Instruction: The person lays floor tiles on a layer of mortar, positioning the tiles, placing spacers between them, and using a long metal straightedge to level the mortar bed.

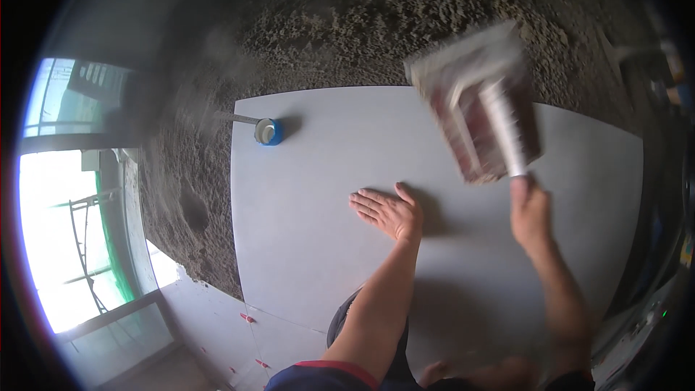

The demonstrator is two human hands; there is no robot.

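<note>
A large pale grey tile (326,159) lies flat in front of me. My left hand (389,213) rests palm down on it, its fingers stretched out and the thumb apart. In my right hand (531,213) is the white handle of a wide, flat hand tool (481,112), which has a reddish-brown back and a pale far edge. This tool is raised over the tile's far right part and smeared by motion, so its exact kind is unclear. Near the tile's far left corner sits a small round blue thing (268,132) with a pale top and a thin grey strip reaching left.
Rough dark mortar (311,36) surrounds the tile's far and left sides. Nearer on the left, laid pale tiles (210,318) have red wedges (247,318) at their joints. A bright window (69,232) with green netting stands at the far left.
</note>
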